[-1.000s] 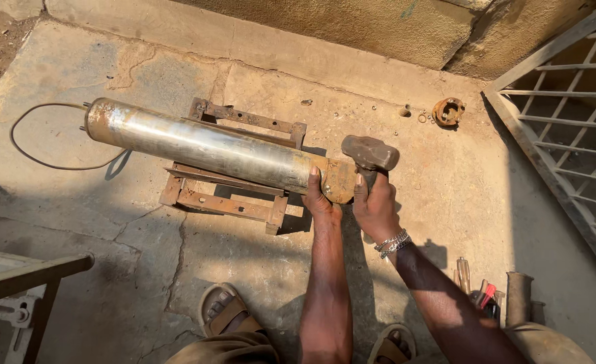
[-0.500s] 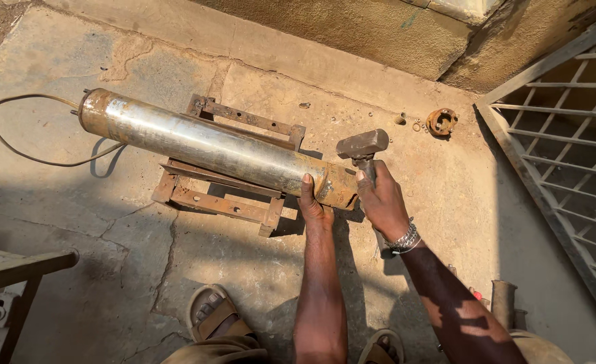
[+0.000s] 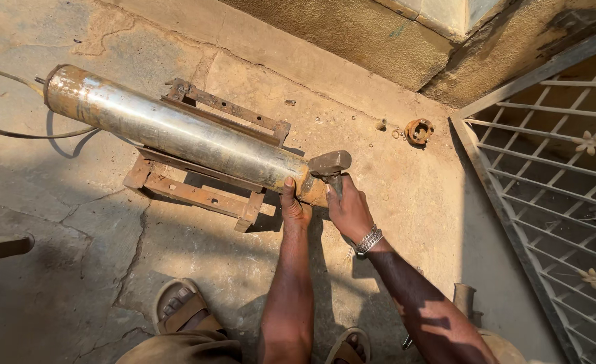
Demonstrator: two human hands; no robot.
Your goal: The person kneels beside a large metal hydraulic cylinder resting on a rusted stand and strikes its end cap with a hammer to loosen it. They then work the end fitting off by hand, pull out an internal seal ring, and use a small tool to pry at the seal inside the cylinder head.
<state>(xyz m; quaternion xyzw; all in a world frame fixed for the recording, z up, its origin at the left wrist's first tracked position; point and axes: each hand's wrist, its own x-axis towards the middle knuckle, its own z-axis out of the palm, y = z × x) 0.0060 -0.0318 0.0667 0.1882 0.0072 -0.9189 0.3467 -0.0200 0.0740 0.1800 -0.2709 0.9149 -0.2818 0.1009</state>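
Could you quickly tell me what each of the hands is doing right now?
Left hand: gripping the near end of the metal cylinder.
Right hand: closed on the hammer.

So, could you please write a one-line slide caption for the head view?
Left hand steadies a long rusty steel cylinder on a rusted metal stand while right hand holds a hammer at its end.

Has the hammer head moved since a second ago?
Yes. The hammer has come down toward the cylinder; its head now sits at the cylinder's end, where earlier it was raised clear of it.
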